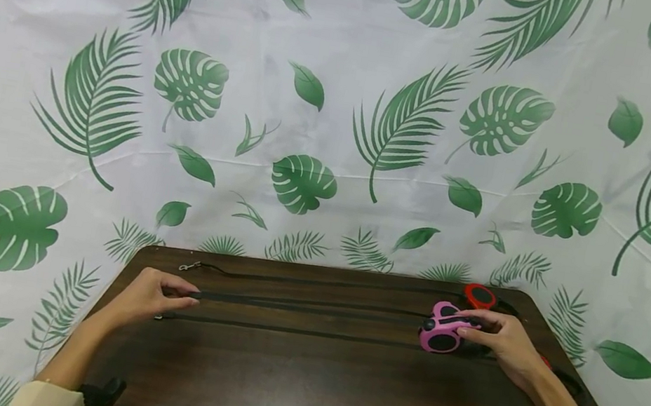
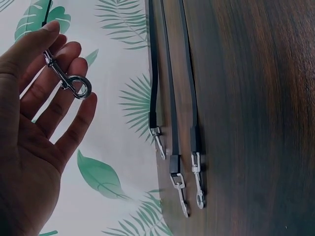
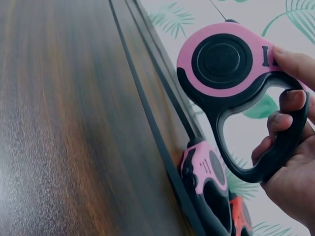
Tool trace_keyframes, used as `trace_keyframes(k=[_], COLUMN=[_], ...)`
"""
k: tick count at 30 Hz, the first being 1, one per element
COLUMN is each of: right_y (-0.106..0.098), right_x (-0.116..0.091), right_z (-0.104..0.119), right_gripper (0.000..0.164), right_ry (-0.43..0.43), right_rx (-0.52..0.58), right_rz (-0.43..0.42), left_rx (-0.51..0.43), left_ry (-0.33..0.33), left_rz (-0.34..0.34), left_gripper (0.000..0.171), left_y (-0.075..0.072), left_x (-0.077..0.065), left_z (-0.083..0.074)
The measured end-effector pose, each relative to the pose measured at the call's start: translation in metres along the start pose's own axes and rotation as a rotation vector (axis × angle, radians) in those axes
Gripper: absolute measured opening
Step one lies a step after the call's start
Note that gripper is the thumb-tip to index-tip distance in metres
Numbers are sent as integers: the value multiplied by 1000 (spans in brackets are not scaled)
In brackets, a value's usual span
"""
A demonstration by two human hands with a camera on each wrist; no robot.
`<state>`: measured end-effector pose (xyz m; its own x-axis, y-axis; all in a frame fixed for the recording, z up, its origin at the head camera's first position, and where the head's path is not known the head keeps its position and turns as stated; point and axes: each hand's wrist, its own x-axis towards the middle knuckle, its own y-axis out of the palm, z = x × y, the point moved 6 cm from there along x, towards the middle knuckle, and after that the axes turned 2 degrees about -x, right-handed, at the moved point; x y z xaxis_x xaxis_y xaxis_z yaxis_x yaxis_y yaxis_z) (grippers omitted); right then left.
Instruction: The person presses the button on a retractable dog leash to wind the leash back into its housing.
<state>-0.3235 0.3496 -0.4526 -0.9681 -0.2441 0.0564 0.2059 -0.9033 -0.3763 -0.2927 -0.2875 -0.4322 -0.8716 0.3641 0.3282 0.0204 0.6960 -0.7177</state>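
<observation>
My left hand [image 1: 158, 293] pinches the black strap of a retractable dog leash near its end. In the left wrist view its metal snap hook [image 2: 69, 81] hangs across the spread fingers. My right hand [image 1: 502, 341] grips the black loop handle of the same leash, whose round pink case [image 3: 221, 59] has a black disc in the middle. Between the hands the strap is drawn out straight above the table. Below the held case, a second pink retractable leash [image 3: 199, 167] lies on the table, and the two overlap in the head view.
A red leash [image 1: 480, 296] lies near the far right corner of the brown table [image 1: 283, 388]; another red part shows beyond my right wrist. Several straps stretch across to the left, with metal clips [image 2: 198, 182] near that edge. A leaf-print cloth [image 1: 325, 125] hangs behind.
</observation>
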Motion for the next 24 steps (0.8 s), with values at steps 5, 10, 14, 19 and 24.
trace_keyframes(k=[5, 10, 14, 19, 24], right_y=[5, 10, 15, 22, 27], right_x=[2, 3, 4, 5, 4], right_z=[2, 5, 8, 10, 10], right_gripper=[31, 30, 33, 33, 35], right_ry=[-22, -18, -19, -21, -10], right_rx=[28, 53, 71, 78, 73], right_rz=[12, 5, -4, 1, 1], left_rx=[-12, -39, -48, -37, -25], left_ry=[13, 16, 20, 17, 26], left_rz=[-8, -7, -6, -7, -5], left_gripper=[16, 16, 16, 16, 16], left_y=[3, 7, 10, 13, 17], left_x=[2, 3, 3, 5, 7], left_z=[-3, -6, -7, -8, -10])
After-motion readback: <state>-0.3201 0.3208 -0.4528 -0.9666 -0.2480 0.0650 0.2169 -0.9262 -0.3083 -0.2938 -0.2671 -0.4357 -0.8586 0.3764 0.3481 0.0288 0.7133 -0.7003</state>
